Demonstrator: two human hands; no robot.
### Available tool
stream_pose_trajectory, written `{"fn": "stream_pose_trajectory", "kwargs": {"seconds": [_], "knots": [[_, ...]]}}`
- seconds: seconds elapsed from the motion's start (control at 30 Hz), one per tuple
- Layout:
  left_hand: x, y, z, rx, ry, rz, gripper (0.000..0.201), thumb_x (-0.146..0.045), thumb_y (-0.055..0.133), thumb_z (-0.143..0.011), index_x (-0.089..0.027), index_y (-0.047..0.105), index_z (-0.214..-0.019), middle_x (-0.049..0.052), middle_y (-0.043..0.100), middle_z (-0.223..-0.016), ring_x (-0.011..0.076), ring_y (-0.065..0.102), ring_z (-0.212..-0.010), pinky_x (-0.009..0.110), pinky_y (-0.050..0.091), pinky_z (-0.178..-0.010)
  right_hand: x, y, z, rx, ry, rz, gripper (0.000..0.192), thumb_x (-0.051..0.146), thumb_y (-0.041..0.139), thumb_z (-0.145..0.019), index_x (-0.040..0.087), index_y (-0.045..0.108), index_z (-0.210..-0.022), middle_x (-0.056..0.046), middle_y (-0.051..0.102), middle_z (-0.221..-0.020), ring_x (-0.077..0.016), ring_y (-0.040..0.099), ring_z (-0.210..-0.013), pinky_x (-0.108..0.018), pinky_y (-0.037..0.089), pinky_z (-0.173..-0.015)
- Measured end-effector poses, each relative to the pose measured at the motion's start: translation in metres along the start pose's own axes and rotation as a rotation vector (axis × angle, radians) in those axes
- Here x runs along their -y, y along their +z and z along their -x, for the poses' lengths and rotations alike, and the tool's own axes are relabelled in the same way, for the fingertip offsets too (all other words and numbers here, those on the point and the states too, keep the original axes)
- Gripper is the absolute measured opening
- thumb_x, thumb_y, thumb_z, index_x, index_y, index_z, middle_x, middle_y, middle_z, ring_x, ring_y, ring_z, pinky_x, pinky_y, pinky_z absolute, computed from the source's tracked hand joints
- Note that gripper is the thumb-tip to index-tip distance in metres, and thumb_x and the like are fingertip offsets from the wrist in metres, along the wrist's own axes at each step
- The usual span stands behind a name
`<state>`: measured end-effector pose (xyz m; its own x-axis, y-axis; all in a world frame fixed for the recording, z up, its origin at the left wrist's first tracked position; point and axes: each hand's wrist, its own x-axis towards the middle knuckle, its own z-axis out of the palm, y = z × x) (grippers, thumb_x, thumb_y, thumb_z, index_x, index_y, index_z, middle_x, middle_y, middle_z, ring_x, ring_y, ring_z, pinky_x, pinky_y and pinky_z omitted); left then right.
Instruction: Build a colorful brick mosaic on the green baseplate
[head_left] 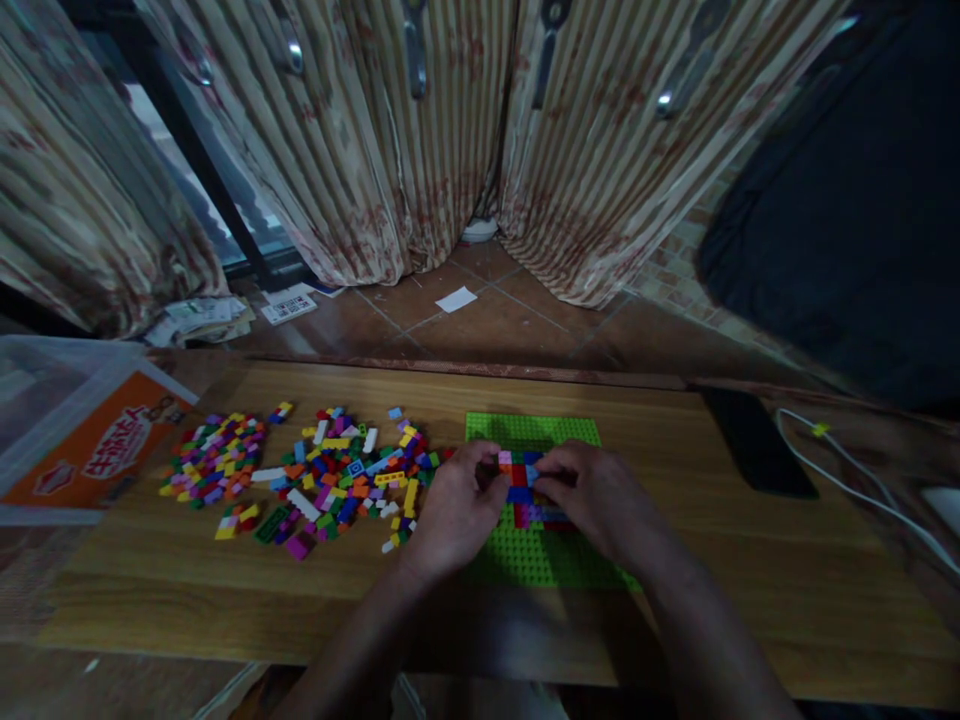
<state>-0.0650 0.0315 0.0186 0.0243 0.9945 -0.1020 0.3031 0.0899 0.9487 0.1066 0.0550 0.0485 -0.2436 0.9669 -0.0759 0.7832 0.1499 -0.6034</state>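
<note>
Both hands worked over a brick build point(519, 478) on a green baseplate point(517, 560), which lay on the wooden tabletop point(187, 590). Left hand point(461, 505) sat at the build's left edge, fingers curled, tips near pink and orange bricks; couldn't tell if they gripped anything. Right hand point(607, 500) had its fingers close together at a light-blue brick point(532, 474) on the build's right side — clamped or just pressing, couldn't tell. Hands hid both sides of the build, and the right one covered part of the baseplate; red, blue and purple bricks showed between them, lower rows dim in shadow. Loose bricks point(356, 467) lay scattered left of the baseplate, with a denser pile point(225, 450) farther left, single pieces hard to separate; one blue brick bore a small light print, too small to read. Clear bin point(60, 355) was cut off by the left edge; its orange label point(120, 430) carried white Chinese characters, too blurred to read surely. A paper point(289, 305) on the floor showed a QR-like code, not legible. Dark flat object point(757, 440) at right was featureless — a white cable point(919, 537) beside it ran out of frame.
</note>
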Motion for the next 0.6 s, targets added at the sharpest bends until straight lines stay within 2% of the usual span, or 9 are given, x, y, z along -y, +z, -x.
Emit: {"fn": "stream_pose_trajectory", "kwargs": {"seconds": [0.43, 0.6], "knots": [[0.0068, 0.0040, -0.0026, -0.008, 0.021, -0.026, 0.023, -0.017, 0.056, -0.080, -0.018, 0.061, -0.102, 0.004, 0.069, -0.089, 0.0153, 0.063, -0.073, 0.028, 0.050, -0.068, 0.0071, -0.0007, -0.0001, 0.040, -0.028, 0.145, 0.014, 0.015, 0.063, -0.081, 0.021, 0.072, -0.072, -0.003, 0.072, -0.076, -0.0181, 0.063, -0.071, -0.030, 0.042, -0.068], [0.0080, 0.0050, -0.0027, -0.019, 0.038, -0.024, 0.023, -0.015, 0.056, -0.079, -0.018, 0.062, -0.101, 0.003, 0.070, -0.087, 0.0152, 0.065, -0.074, 0.027, 0.051, -0.071, 0.0086, 0.0026, 0.0027, 0.029, -0.037, 0.126, 0.015, 0.015, 0.061, -0.082, 0.020, 0.073, -0.074, -0.003, 0.072, -0.075, -0.0180, 0.064, -0.070, -0.030, 0.043, -0.069]]}}
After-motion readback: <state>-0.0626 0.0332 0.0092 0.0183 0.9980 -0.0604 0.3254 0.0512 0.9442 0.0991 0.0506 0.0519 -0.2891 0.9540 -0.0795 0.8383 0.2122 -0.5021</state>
